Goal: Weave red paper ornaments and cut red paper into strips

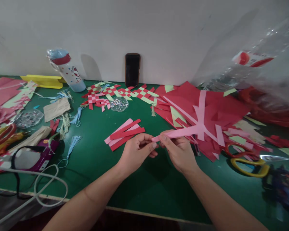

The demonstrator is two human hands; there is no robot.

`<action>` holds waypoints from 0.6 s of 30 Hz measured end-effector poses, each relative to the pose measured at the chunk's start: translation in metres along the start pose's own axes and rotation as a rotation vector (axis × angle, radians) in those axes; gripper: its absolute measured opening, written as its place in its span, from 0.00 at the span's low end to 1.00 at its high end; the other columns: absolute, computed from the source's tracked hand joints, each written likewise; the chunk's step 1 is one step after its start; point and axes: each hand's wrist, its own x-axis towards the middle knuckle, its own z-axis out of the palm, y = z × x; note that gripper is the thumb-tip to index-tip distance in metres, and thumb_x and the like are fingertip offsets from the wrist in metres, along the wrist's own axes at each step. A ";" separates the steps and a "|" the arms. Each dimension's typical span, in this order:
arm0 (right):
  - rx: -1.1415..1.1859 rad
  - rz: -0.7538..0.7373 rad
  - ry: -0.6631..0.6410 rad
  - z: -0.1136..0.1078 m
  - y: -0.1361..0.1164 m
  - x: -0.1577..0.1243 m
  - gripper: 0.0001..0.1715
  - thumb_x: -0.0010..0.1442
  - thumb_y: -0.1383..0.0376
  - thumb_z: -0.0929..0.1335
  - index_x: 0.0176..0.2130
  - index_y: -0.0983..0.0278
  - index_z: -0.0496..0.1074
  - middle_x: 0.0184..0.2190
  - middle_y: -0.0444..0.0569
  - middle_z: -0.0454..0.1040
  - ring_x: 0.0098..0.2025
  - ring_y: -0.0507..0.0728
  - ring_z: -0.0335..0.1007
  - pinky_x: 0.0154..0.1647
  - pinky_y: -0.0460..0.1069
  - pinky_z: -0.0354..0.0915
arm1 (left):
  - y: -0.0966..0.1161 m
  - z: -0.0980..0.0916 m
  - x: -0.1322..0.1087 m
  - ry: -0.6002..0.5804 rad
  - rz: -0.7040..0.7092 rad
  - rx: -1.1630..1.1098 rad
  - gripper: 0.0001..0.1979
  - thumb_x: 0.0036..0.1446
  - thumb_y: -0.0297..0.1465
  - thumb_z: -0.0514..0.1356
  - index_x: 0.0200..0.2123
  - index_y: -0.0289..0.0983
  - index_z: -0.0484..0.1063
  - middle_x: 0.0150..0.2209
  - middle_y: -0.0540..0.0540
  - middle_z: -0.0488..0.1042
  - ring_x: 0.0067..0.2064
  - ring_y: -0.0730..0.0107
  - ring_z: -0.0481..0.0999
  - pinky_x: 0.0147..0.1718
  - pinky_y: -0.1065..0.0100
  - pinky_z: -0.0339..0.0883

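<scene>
A pink paper strip (184, 131) is raised above the green table, slanting up to the right. My right hand (179, 152) pinches it near its left part, thumb on top. At the strip's left tip, the closed fingers of my left hand (140, 150) grip the end. Just beyond my left hand lies a small fanned pile of strips, with a red strip (128, 128) across a pink one (121, 126). Behind the raised strip, more pink strips (202, 109) lie over red paper sheets (183, 93).
Woven red-and-green paper pieces (125, 93) line the back, near a phone (132, 70) against the wall. Scissors (252, 162) lie at right. To the left are a bottle (68, 72), tassels (72, 147), a purple device (43, 154) and white cables (60, 181).
</scene>
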 end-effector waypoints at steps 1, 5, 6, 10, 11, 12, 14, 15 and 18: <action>-0.003 -0.002 0.021 0.000 0.001 0.000 0.13 0.59 0.55 0.71 0.32 0.62 0.74 0.26 0.45 0.72 0.30 0.53 0.67 0.33 0.50 0.66 | 0.000 0.000 0.000 0.000 -0.012 -0.007 0.10 0.55 0.34 0.65 0.36 0.34 0.72 0.30 0.49 0.76 0.27 0.74 0.77 0.30 0.70 0.73; -0.027 -0.020 0.032 0.000 0.003 0.000 0.13 0.60 0.55 0.70 0.34 0.62 0.74 0.26 0.45 0.71 0.30 0.53 0.67 0.32 0.50 0.66 | 0.001 0.001 0.000 0.013 -0.035 -0.018 0.10 0.54 0.35 0.66 0.34 0.33 0.72 0.30 0.48 0.77 0.26 0.74 0.77 0.29 0.70 0.73; -0.031 -0.034 0.029 0.000 0.003 0.000 0.12 0.60 0.55 0.70 0.34 0.62 0.73 0.26 0.44 0.71 0.30 0.53 0.67 0.32 0.50 0.66 | 0.001 0.001 0.000 0.013 -0.035 -0.020 0.10 0.55 0.35 0.65 0.34 0.34 0.72 0.30 0.47 0.77 0.26 0.74 0.77 0.28 0.70 0.73; -0.049 -0.077 0.017 0.003 -0.002 0.000 0.11 0.60 0.56 0.70 0.32 0.62 0.73 0.27 0.45 0.72 0.30 0.53 0.68 0.32 0.49 0.67 | 0.002 0.001 0.001 0.014 -0.031 -0.029 0.09 0.56 0.35 0.64 0.34 0.33 0.72 0.31 0.47 0.78 0.26 0.75 0.76 0.27 0.71 0.72; -0.051 -0.077 0.012 0.004 -0.003 0.000 0.11 0.60 0.56 0.70 0.33 0.62 0.73 0.27 0.45 0.73 0.30 0.53 0.69 0.32 0.49 0.67 | 0.002 0.001 0.001 0.012 -0.030 -0.035 0.09 0.56 0.34 0.64 0.34 0.33 0.73 0.31 0.47 0.78 0.26 0.76 0.76 0.27 0.72 0.72; -0.053 -0.079 0.005 0.004 -0.004 0.000 0.11 0.60 0.57 0.70 0.33 0.62 0.73 0.28 0.45 0.73 0.30 0.53 0.69 0.32 0.49 0.68 | 0.002 0.001 0.001 0.011 -0.029 -0.043 0.08 0.57 0.34 0.63 0.34 0.33 0.73 0.31 0.47 0.78 0.26 0.76 0.76 0.27 0.72 0.72; -0.068 -0.095 -0.013 0.005 -0.006 0.000 0.09 0.60 0.58 0.70 0.34 0.61 0.74 0.29 0.45 0.74 0.31 0.53 0.70 0.33 0.49 0.69 | 0.002 0.000 0.001 0.012 -0.028 -0.063 0.08 0.58 0.33 0.62 0.34 0.33 0.73 0.31 0.47 0.78 0.25 0.77 0.76 0.27 0.73 0.72; -0.083 -0.110 -0.020 0.005 -0.006 0.000 0.08 0.60 0.59 0.70 0.34 0.61 0.74 0.29 0.45 0.74 0.31 0.53 0.71 0.34 0.49 0.69 | 0.002 0.000 0.001 0.013 -0.026 -0.072 0.07 0.59 0.32 0.61 0.34 0.33 0.73 0.31 0.47 0.78 0.25 0.77 0.76 0.27 0.73 0.72; -0.123 -0.154 -0.015 0.006 -0.006 -0.001 0.05 0.60 0.61 0.70 0.34 0.61 0.74 0.29 0.44 0.74 0.33 0.52 0.72 0.34 0.48 0.70 | 0.001 -0.001 -0.001 0.014 -0.011 -0.088 0.07 0.60 0.31 0.60 0.35 0.32 0.73 0.31 0.48 0.77 0.25 0.78 0.76 0.28 0.74 0.73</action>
